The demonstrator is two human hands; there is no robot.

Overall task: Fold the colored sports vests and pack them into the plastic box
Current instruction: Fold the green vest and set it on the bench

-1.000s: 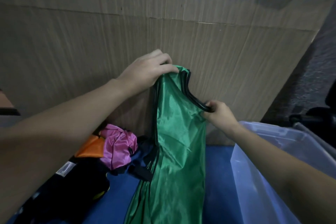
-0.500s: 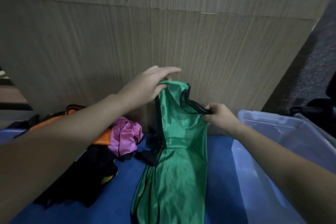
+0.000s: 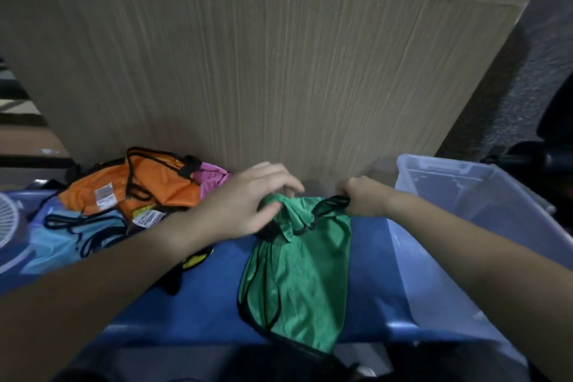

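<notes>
On blue table (image 3: 198,298), wood-grain wall panel (image 3: 279,71) behind, plastic box (image 3: 465,195) right.

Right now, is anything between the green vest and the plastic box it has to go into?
Nothing visible. The green vest lies on the blue surface right beside the open plastic box; only the right hand gripping its strap lies that way.

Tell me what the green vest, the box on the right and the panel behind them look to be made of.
Green vest: thin synthetic fabric, probably polyester; slight sheen, soft folds, black edge binding.
Box: translucent plastic, smooth and glossy; its ribs show through the wall.
Panel: wood or wood-look laminate, matte; fine vertical grain, so either is possible.
</notes>
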